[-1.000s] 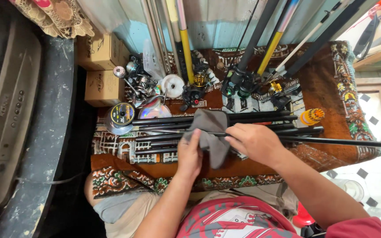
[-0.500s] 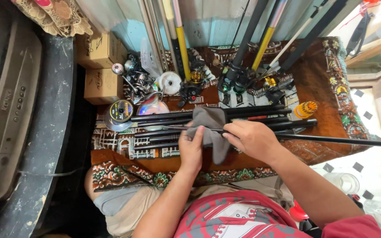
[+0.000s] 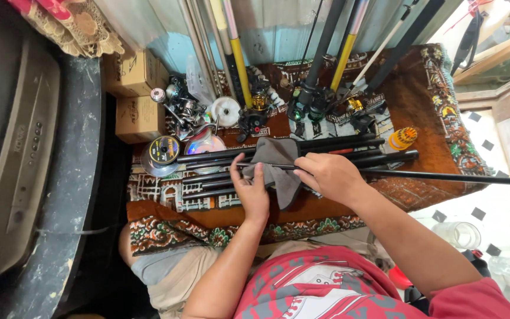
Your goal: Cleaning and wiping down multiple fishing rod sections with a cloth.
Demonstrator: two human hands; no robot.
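Observation:
A long thin black fishing rod section (image 3: 444, 176) runs across my lap from the right edge toward the left. My right hand (image 3: 326, 174) grips it near the middle. My left hand (image 3: 250, 192) presses a grey cloth (image 3: 275, 162) around the rod's left part; the cloth hangs down over the rod. Under them lie several more black rod sections (image 3: 337, 143) side by side on a patterned brown rug (image 3: 420, 106).
Fishing reels (image 3: 184, 109), a spool of line (image 3: 163, 150), a white spool (image 3: 226, 111) and an orange spool (image 3: 402, 139) lie on the rug. Upright rods (image 3: 237, 53) lean on the wall. Cardboard boxes (image 3: 140, 94) stand at left beside an old television (image 3: 13, 165). Tiled floor (image 3: 503, 195) at right.
My hands and the cloth stay on the rod, with only a slight shift of the cloth along it. The view has moved a little.

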